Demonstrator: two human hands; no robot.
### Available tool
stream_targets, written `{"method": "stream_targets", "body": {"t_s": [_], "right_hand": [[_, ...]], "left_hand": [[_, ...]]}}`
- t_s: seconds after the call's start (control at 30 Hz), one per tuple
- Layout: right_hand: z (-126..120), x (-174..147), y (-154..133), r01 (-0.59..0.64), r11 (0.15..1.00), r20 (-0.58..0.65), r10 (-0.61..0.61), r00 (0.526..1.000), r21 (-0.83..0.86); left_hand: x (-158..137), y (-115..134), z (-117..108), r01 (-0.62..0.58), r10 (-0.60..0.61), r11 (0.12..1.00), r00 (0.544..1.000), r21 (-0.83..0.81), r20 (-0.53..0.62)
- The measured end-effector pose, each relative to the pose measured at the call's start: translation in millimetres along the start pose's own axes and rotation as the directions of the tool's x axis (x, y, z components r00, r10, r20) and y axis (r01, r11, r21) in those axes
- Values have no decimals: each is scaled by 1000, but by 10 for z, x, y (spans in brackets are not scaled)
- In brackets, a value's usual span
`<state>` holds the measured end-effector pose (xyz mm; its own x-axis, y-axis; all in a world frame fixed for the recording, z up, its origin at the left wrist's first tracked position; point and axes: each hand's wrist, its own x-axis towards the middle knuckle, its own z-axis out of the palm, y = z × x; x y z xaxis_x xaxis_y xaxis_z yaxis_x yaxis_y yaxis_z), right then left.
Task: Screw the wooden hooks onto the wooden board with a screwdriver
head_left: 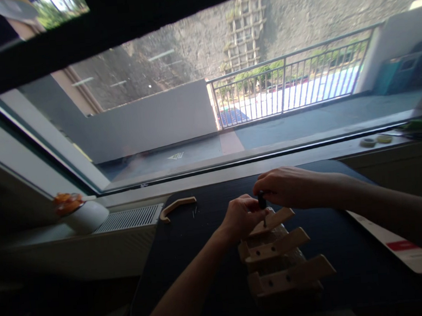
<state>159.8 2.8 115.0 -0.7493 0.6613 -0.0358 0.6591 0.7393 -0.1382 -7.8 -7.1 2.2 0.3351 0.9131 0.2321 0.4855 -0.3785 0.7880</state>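
On the dark table [213,279] sat a block [296,254] with a glossy covering, and across it in a row lay three angled pieces of pale wood [304,273], the nearer two dotted dark in two places each. Over the farthest piece, the right hand [282,186], palm down, grasped the screwdriver [261,200] by its dark handle, shaft pointing down at the wood, while the left hand [242,216] curled in beside that shaft, though whether its fingers pinched anything I could not tell.
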Motion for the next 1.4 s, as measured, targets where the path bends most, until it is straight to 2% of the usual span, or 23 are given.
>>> {"method": "stream_targets", "body": {"t_s": [0.27, 0.47, 0.67, 0.97, 1.2, 1.4], "right_hand": [[55, 17, 54, -5, 1000, -4, 5, 1000, 29], [23, 0, 16, -37, 999, -4, 37, 999, -14], [22, -1, 36, 77, 993, 4, -78, 997, 87], [49, -1, 13, -3, 1000, -12, 3, 1000, 18], [-75, -17, -69, -16, 1000, 60, 17, 998, -26], [-28, 8, -77, -51, 996, 71, 57, 996, -75]], "left_hand": [[-9, 9, 18, 2, -2, 1000, 1000, -21, 5], [-13, 17, -9, -28, 28, 1000, 999, 11, 36], [-18, 48, -37, 5, -5, 1000, 998, 9, 63], [1, 48, -1, -6, 6, 1000, 998, 4, 67], [4, 48, -5, -6, 9, 999, 997, -38, 80], [6, 41, 4, 1, 1, 1000, 996, -30, 89]]}}
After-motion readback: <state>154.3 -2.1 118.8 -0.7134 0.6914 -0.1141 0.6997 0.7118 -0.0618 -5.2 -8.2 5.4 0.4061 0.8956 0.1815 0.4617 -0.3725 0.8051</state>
